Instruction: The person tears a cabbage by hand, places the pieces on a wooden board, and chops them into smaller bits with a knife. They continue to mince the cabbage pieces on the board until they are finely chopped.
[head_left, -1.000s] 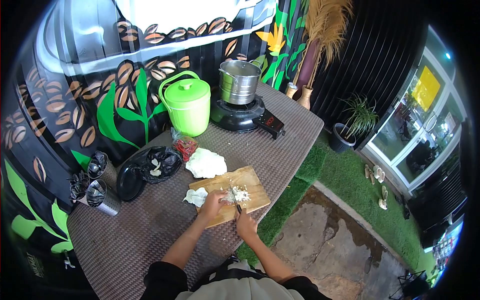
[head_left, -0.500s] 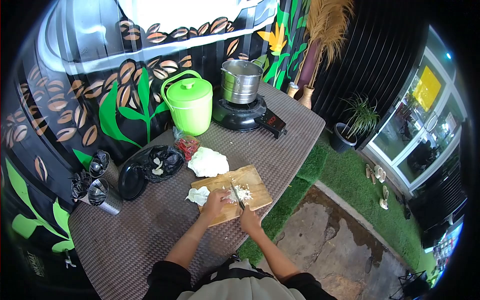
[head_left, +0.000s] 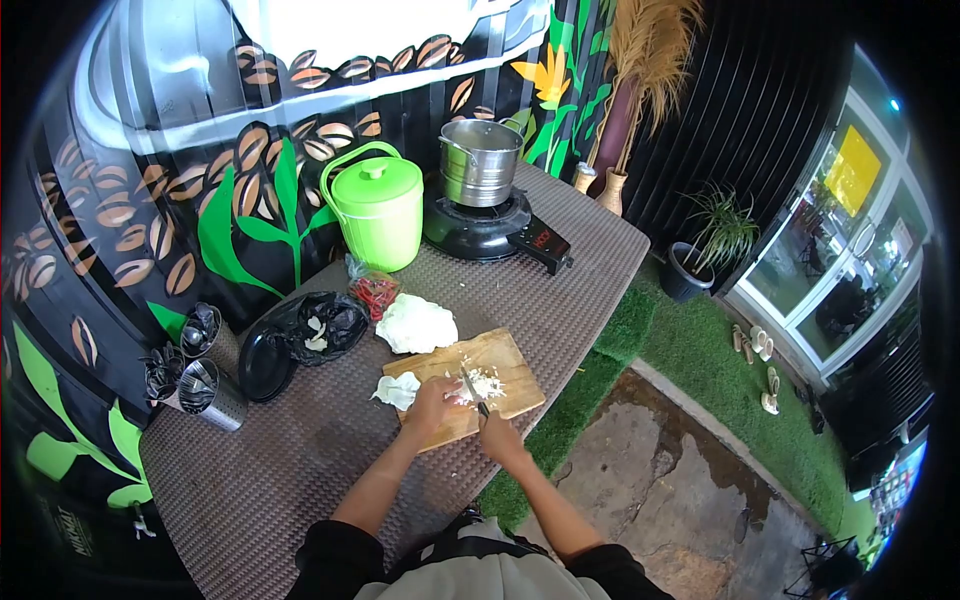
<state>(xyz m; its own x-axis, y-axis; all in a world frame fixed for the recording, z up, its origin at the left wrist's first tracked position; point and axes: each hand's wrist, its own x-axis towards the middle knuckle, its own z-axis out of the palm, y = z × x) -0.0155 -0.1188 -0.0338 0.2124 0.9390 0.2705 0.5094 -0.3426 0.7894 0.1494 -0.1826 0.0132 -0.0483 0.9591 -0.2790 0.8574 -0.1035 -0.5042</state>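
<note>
A knife (head_left: 469,386) lies across the wooden cutting board (head_left: 500,352), its handle wrapped by my right hand (head_left: 499,437) at the board's near edge. Beside the blade, my left hand (head_left: 434,402) is closed with bent fingertips on a small pale piece (head_left: 456,395). Finely chopped white bits (head_left: 487,383) are spread to the right of the blade. At the board's left edge rests a white leaf-like piece (head_left: 397,390). A large pale cabbage-like chunk (head_left: 417,324) sits on the table just behind the board.
On the woven-pattern table (head_left: 290,480) stand a green lidded bucket (head_left: 378,215), a steel pot (head_left: 480,165) on a black stove (head_left: 477,232), a bag of red chillies (head_left: 373,292), a black plastic bag (head_left: 335,325), a black plate (head_left: 266,365) and cutlery holders (head_left: 212,398).
Both hands and the knife stay almost in the same place. The view has shifted very slightly.
</note>
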